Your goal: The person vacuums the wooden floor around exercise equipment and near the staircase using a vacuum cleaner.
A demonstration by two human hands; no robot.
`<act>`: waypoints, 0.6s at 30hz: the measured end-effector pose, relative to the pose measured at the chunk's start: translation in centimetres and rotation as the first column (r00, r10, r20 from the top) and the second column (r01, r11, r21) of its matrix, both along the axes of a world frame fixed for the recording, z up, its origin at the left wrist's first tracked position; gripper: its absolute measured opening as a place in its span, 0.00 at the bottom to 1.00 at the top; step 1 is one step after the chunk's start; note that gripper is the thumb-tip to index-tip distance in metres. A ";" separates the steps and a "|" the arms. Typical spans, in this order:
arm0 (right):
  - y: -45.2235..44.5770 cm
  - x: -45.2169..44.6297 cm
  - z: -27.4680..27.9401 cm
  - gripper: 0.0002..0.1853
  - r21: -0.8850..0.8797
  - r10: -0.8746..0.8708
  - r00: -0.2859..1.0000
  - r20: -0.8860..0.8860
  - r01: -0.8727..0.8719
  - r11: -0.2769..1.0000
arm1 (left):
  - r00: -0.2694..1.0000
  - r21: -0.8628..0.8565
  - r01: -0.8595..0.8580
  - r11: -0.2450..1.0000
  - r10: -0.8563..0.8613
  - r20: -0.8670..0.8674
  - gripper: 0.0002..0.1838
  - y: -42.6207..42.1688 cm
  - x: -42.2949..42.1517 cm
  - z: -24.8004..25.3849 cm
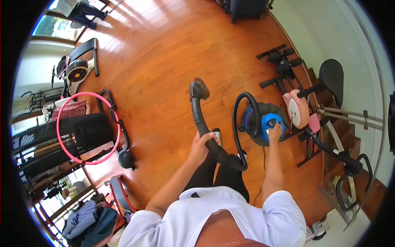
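Note:
My left hand (201, 145) is wrapped round the black vacuum wand (197, 113), which has a bristle brush head (199, 89) at its far end, held above the floor. From the wand's near end a black corrugated hose (235, 131) loops over to the vacuum cleaner (249, 119), a round canister with a blue lid, on the floor to my right. My right hand (275, 131) reaches down to the black handle on the lid, fingers curled against it. Those fingers partly cover the handle. A power cord (264, 158) runs along the floor near my right leg.
An exercise bike (297, 109) stands close beyond the vacuum cleaner on the right. Left are a treadmill (88, 127), a pink hoop (119, 131) and a rowing machine (78, 74). A dark suitcase-like box (248, 10) stands ahead. Another person's legs (88, 12) show far left.

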State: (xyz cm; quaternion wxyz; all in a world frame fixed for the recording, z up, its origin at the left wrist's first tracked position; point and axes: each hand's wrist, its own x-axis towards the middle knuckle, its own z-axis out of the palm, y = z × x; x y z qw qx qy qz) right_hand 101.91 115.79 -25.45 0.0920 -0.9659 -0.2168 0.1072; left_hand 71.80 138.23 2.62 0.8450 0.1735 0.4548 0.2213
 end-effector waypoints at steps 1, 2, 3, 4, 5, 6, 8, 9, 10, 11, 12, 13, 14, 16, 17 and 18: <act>0.6 -1.3 1.9 0.30 0.056 0.037 0.999 -0.040 -0.035 0.998 | 1.000 0.009 0.022 1.000 -0.022 0.009 0.10 1.4 0.4 0.4; 1.3 -2.5 3.7 0.31 0.114 0.069 0.995 -0.078 -0.060 0.992 | 0.996 0.043 0.077 0.996 -0.075 -0.054 0.11 3.1 1.0 1.1; 1.9 -4.2 5.4 0.32 0.168 0.091 0.989 -0.117 -0.071 0.983 | 0.996 0.080 0.065 0.995 -0.060 -0.062 0.10 4.9 1.7 2.1; 2.4 -6.0 6.7 0.32 0.183 0.118 0.983 -0.140 -0.092 0.979 | 0.996 0.112 0.065 0.992 -0.057 -0.072 0.09 6.5 2.6 3.1; 2.7 -7.2 7.9 0.32 0.197 0.141 0.977 -0.158 -0.109 0.974 | 0.996 0.141 0.068 0.988 -0.058 -0.074 0.09 7.9 3.7 3.8; 3.1 -8.7 9.0 0.29 0.264 0.156 0.966 -0.204 -0.099 0.959 | 0.992 0.205 0.115 0.972 -0.103 -0.070 0.08 9.6 4.6 4.2; 4.1 -11.4 11.3 0.22 0.385 0.177 0.924 -0.338 -0.035 0.922 | 0.988 0.296 0.151 0.943 -0.139 -0.060 0.08 13.3 6.2 5.5; 4.8 -12.3 12.5 0.19 0.439 0.186 0.886 -0.424 0.021 0.898 | 0.990 0.327 0.142 0.934 -0.132 -0.054 0.08 15.2 7.3 6.4; 5.9 -12.6 13.9 0.19 0.394 0.147 0.804 -0.576 0.116 0.912 | 0.993 0.344 0.115 0.932 -0.118 -0.012 0.08 17.2 8.6 7.0; 7.3 -12.7 15.2 0.20 0.340 0.113 0.695 -0.710 0.199 0.919 | 0.995 0.359 0.081 0.930 -0.099 0.030 0.08 19.3 9.8 7.5; 8.5 -12.7 16.0 0.21 0.278 0.084 0.561 -0.823 0.270 0.922 | 0.992 0.364 0.096 0.926 -0.120 0.044 0.08 21.7 11.0 7.8; 9.4 -13.0 15.8 0.22 0.330 0.121 0.585 -0.802 0.266 0.906 | 0.989 0.370 0.106 0.923 -0.137 0.057 0.09 24.1 12.1 8.2; 10.5 -13.2 15.6 0.22 0.384 0.161 0.609 -0.777 0.256 0.887 | 0.986 0.379 0.113 0.919 -0.150 0.070 0.09 26.3 13.2 8.6; 14.0 -11.7 14.8 0.23 0.439 0.195 0.649 -0.735 0.237 0.867 | 0.977 0.432 0.136 0.891 -0.192 0.088 0.11 30.3 15.7 9.8; 16.1 -11.3 14.6 0.23 0.429 0.180 0.655 -0.734 0.243 0.870 | 0.972 0.458 0.157 0.875 -0.219 0.086 0.11 32.6 17.0 10.6; 18.0 -11.4 14.9 0.23 0.413 0.160 0.654 -0.739 0.252 0.875 | 0.969 0.484 0.194 0.853 -0.243 0.041 0.12 34.5 18.3 11.7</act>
